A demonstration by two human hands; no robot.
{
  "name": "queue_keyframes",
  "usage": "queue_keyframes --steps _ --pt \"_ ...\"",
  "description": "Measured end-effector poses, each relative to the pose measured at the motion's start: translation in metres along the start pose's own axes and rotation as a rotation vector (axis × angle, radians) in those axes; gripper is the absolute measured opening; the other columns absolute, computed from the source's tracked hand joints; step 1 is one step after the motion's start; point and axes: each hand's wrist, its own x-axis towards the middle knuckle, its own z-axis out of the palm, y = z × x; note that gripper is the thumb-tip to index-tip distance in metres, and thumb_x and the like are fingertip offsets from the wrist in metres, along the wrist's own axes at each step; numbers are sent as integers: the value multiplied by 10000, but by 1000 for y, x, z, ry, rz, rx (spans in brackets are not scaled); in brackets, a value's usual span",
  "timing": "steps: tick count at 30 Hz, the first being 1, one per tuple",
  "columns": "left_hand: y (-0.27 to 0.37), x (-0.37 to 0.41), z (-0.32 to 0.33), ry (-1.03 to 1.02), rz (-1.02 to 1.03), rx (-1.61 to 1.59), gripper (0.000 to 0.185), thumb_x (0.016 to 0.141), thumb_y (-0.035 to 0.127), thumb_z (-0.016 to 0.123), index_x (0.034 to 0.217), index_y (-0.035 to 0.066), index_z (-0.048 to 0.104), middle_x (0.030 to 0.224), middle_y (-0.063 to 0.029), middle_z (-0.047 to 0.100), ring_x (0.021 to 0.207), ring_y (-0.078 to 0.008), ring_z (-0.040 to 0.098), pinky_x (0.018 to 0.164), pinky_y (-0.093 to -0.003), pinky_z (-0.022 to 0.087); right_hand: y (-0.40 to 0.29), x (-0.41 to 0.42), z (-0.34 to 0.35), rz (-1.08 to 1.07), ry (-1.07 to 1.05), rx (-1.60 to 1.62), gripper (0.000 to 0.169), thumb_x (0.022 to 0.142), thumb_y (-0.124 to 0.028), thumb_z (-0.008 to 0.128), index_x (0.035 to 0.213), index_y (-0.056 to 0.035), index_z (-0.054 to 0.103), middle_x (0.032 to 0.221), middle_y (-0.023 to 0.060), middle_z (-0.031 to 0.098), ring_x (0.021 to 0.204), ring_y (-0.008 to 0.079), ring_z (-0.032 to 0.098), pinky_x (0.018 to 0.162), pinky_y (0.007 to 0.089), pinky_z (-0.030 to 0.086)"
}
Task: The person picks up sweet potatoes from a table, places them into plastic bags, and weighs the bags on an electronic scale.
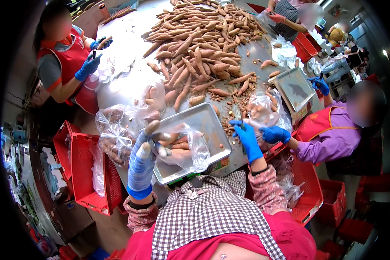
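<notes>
My left hand (146,151), in a blue-and-white knit glove with greyish fingertips, is raised over the left side of a metal scale tray (219,139). Its fingers are spread beside a clear plastic bag (198,156) lying in the tray. Several sweet potatoes (181,146) are inside that bag. In a blue glove, my right hand (249,139) grips a small knife (242,121), its dark blade pointing away from me. The knife is right of the tray, above small trimmed scraps (230,125) on the metal table.
A large sweet potato heap (198,42) covers the table's middle. Filled bags (115,139) stand left of the tray. Red crates (87,169) flank me. A co-worker's gloved hand (274,134) is close to my right hand, near another scale (294,87). Another co-worker (65,68) stands at left.
</notes>
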Motion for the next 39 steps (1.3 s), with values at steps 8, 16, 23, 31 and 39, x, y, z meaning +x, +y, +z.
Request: queue_keyframes --steps 8,16,23,31,39 --pt "-6 -40 -24 125 -92 67 548 876 379 584 1258 -5 498 984 -128 620 728 -111 583 649 -192 454 36 144 33 -64 7 -834 413 833 -410 573 986 -31 637 937 223 625 838 380 606 737 420 485" --pt "-4 -44 -33 250 -96 48 530 878 361 578 1238 -22 506 974 -128 614 717 -117 581 639 -216 472 61 148 44 13 -28 -600 430 814 -430 625 946 -20 619 891 156 646 737 278 602 682 383 479" --pt "-7 -29 -36 201 -36 63 482 904 310 543 1246 -27 495 966 -132 624 717 -112 581 656 -224 488 15 93 -19 107 -337 371 584 794 -208 689 1300 -61 438 1043 77 612 612 80 516 538 187 419" --pt "0 -28 -7 141 4 -12 480 903 269 542 1257 -49 473 998 -160 619 757 -145 597 683 -256 510 -41 21 -10 135 -499 692 691 857 -344 606 1398 -34 308 1095 109 583 580 71 471 509 171 383" --pt "-9 -59 -10 167 -23 57 486 919 290 495 1281 -32 459 1059 -169 593 729 -130 575 691 -226 474 -36 -7 2 233 -541 753 466 914 -414 496 1204 -49 511 927 72 604 565 94 489 511 192 388"
